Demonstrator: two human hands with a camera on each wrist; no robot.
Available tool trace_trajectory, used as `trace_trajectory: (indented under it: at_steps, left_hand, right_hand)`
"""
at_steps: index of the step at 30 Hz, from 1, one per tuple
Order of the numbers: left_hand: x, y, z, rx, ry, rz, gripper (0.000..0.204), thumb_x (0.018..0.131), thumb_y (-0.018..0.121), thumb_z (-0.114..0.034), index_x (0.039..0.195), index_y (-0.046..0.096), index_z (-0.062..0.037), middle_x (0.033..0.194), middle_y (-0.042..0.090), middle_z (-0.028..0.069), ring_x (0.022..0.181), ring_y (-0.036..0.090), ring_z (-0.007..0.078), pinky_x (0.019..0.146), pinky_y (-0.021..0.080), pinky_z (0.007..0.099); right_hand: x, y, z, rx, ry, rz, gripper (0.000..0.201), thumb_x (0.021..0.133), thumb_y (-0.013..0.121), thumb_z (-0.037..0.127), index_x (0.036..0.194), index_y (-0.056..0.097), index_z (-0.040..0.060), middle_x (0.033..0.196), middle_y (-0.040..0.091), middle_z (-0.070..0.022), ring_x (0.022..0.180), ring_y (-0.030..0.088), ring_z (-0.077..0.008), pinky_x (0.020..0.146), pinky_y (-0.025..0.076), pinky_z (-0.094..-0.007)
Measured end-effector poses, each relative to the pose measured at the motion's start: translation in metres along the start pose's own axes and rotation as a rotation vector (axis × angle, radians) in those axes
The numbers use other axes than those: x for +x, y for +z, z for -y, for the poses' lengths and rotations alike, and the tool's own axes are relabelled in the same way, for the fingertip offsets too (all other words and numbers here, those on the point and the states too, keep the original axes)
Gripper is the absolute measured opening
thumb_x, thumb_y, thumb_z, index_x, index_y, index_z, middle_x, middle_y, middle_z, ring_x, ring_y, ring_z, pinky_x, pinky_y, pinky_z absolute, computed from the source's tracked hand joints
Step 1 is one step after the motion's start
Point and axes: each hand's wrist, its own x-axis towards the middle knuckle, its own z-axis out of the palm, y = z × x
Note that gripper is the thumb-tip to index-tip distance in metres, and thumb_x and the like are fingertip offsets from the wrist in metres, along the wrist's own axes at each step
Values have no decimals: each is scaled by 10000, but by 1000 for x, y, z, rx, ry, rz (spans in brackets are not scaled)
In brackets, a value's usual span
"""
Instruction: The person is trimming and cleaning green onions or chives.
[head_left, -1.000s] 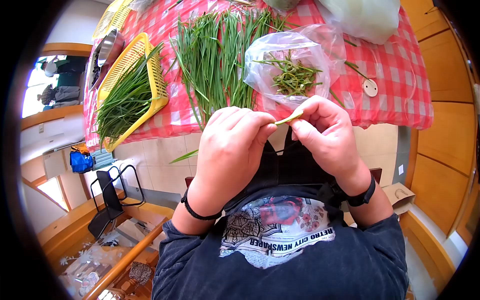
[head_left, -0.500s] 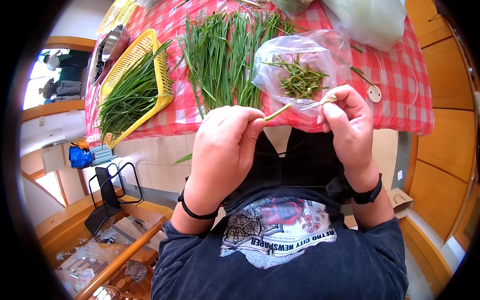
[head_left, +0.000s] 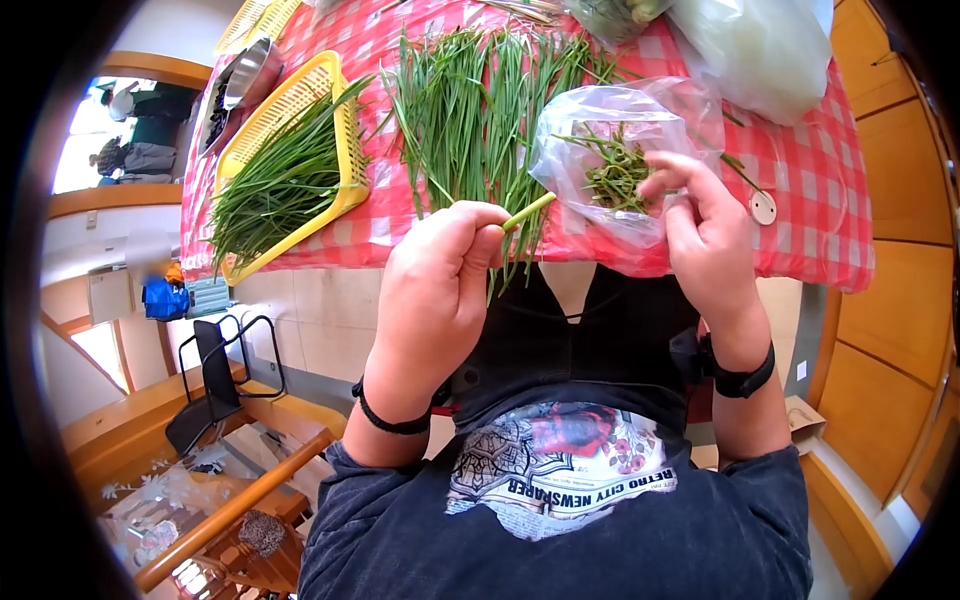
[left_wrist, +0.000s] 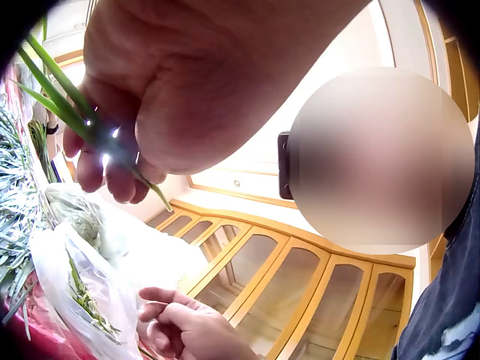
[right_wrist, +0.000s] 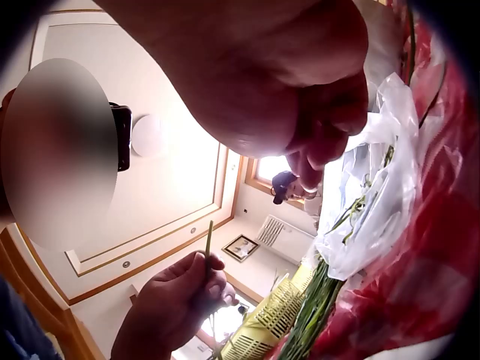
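My left hand [head_left: 435, 285] pinches a green chive stalk [head_left: 530, 210] between thumb and forefinger, its cut end pointing up and right. In the left wrist view, the stalk's leaves [left_wrist: 64, 105] stick out past the palm. Over the right side of a clear plastic bag [head_left: 560, 150] is my right hand [head_left: 710, 235], fingers loosely bent and apart, nothing visible between them. Short green and yellowish trimmings [head_left: 615, 185] lie inside the bag, close to those fingertips. A wide spread of chives [head_left: 460, 120] covers the table left of the bag.
A yellow basket [head_left: 350, 150] full of chives stands at the left, beside a metal bowl [head_left: 255, 75]. A large filled plastic bag [head_left: 760, 55] sits at the back right. Near the right edge of the red checked tablecloth [head_left: 820, 190] lies a round white disc [head_left: 762, 208].
My right hand has pulled away from the stalk, moving right and over the bag; the pale scrap it pinched is no longer seen. The left hand still holds the stalk.
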Motion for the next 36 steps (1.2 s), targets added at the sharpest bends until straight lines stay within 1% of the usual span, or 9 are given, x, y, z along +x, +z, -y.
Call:
trace_trajectory:
  at_steps: [3,5,7,8,9,11,15,25,36]
  left_hand:
    - [0,0,5,33,77,-23,69,1010,642,-70,1058,683,-43,878,687,122,810,671,330,734,517,404]
    - [0,2,5,30,107,-21,73,1002,647,-64,1062,686,-48,902,691,119,823,672,332,740,518,408]
    - [1,3,0,64,187,-3,82,970,673,-53,1050,690,-57,900,684,109,835,664,332,752,514,419]
    - [1,3,-3,62,185,1,82,970,673,-53,1050,690,-57,900,684,109,835,664,332,752,514,419]
    - [1,2,-7,119,233,37,94,949,688,-50,1043,692,-61,888,673,106,835,659,332,752,511,423]
    - [2,3,-11,178,283,71,109,928,703,-46,1035,694,-65,876,663,103,836,654,331,752,508,428]
    - [0,6,-17,177,339,93,111,934,693,-34,1043,708,-45,825,635,110,772,626,324,704,490,402]
    - [-8,7,-16,169,370,136,236,861,789,-138,1076,697,-106,867,615,90,810,637,316,707,505,426]
    - [-15,-19,-3,245,386,24,171,871,796,-137,1008,702,-97,801,606,57,760,639,288,699,503,401]
  right_hand:
    - [-3,-9,-8,63,-83,115,322,919,467,-99,1140,688,-21,857,644,-42,751,563,-94,679,461,-252]
    - [-9,-6,2,155,-36,129,304,953,526,-46,1214,675,-5,838,625,-27,729,540,-93,674,459,-260]
    - [-18,3,15,235,-89,166,265,972,638,43,1233,675,9,843,618,-12,683,496,-77,637,441,-254]
    - [-22,2,30,215,-15,243,343,946,751,109,1271,670,30,854,616,1,649,478,-60,596,418,-244]
    - [-23,5,32,166,-117,265,393,909,797,86,1279,676,36,874,647,-10,616,491,-72,566,415,-246]
    - [-22,11,31,110,-235,305,326,903,799,59,1214,702,37,876,673,-33,607,516,-99,563,432,-262]
    - [-26,16,29,78,-247,277,119,926,781,52,1028,727,21,839,673,-40,608,537,-102,561,441,-269]
    - [-42,19,33,362,82,319,86,1039,666,60,997,668,-15,815,687,-39,724,632,-74,651,503,-240]
    - [-36,0,25,279,83,176,165,1090,632,156,1033,661,3,784,667,-16,687,583,-59,622,424,-202]
